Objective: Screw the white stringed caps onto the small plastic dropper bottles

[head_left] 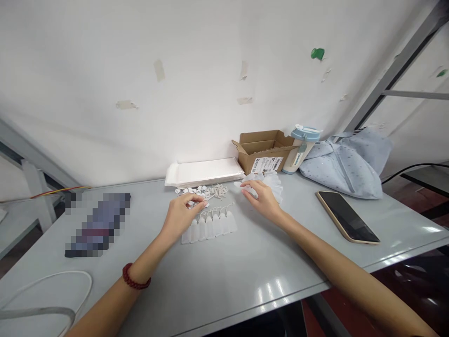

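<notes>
My left hand point(184, 210) is closed, thumb and index finger nearly together over small white caps point(201, 189). A tiny white bit shows at its fingertips, too small to name. Beside the caps lies a tangle of pale cords point(219, 191). My right hand point(262, 199) is at a fanned pile of translucent plastic sleeves point(275, 185), with the end of one sleeve point(237, 184) between thumb and index finger. Nearer to me, a row of several translucent sleeves point(210, 228) lies flat, with cord loops at their upper ends.
Behind the caps lies a white flat package point(206, 171). An open cardboard box point(264, 152), a blue-lidded cup point(301, 147) and a light blue cloth bag point(345, 164) stand along the wall. A phone point(347, 217) lies right; a blurred dark item point(100, 224) and a white cable point(87, 281) lie left.
</notes>
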`<state>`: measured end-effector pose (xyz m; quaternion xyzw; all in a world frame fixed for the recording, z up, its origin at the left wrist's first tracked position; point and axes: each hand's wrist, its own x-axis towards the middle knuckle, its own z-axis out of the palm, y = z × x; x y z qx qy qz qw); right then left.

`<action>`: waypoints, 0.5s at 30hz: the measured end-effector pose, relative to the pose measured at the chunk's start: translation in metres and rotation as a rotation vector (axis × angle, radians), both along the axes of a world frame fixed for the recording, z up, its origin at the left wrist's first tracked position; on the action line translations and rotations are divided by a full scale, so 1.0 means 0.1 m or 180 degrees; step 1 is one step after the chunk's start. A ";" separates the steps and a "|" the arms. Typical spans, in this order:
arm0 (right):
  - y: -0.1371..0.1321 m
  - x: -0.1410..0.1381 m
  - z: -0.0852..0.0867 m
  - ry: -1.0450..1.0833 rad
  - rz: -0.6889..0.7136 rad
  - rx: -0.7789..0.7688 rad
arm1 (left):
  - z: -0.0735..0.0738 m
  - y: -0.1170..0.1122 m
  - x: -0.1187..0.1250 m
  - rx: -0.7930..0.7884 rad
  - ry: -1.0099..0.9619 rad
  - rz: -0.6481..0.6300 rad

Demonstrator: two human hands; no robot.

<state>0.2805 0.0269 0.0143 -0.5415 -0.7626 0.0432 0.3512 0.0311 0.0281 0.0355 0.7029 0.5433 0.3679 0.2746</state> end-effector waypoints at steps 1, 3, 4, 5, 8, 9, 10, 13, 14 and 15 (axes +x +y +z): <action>-0.06 -0.04 0.04 0.0368 0.0108 -0.0057 | 0.00 -0.04 0.00 -0.0048 -0.0032 0.0031; -0.18 -0.13 0.11 0.0858 0.0327 -0.0217 | 0.02 -0.10 0.03 -0.0136 -0.0146 0.0090; -0.24 -0.17 0.14 0.0982 0.0451 -0.0321 | 0.04 -0.13 0.04 -0.0155 -0.0224 0.0116; -0.29 -0.21 0.17 0.1057 0.0584 -0.0424 | 0.05 -0.15 0.06 -0.0157 -0.0299 0.0124; -0.41 -0.29 0.22 0.1200 0.0911 -0.0601 | 0.08 -0.23 0.13 -0.0078 -0.0440 0.0055; -0.43 -0.31 0.23 0.1223 0.0984 -0.0627 | 0.09 -0.26 0.15 -0.0040 -0.0434 0.0021; -0.44 -0.32 0.23 0.1233 0.1042 -0.0651 | 0.09 -0.28 0.17 0.0003 -0.0402 -0.0009; -0.46 -0.33 0.22 0.1208 0.1152 -0.0746 | 0.10 -0.34 0.21 0.0142 -0.0266 -0.0073; -0.46 -0.33 0.22 0.1188 0.1164 -0.0785 | 0.09 -0.35 0.22 0.0183 -0.0236 -0.0082; -0.46 -0.33 0.22 0.1161 0.1172 -0.0825 | 0.09 -0.36 0.23 0.0217 -0.0215 -0.0088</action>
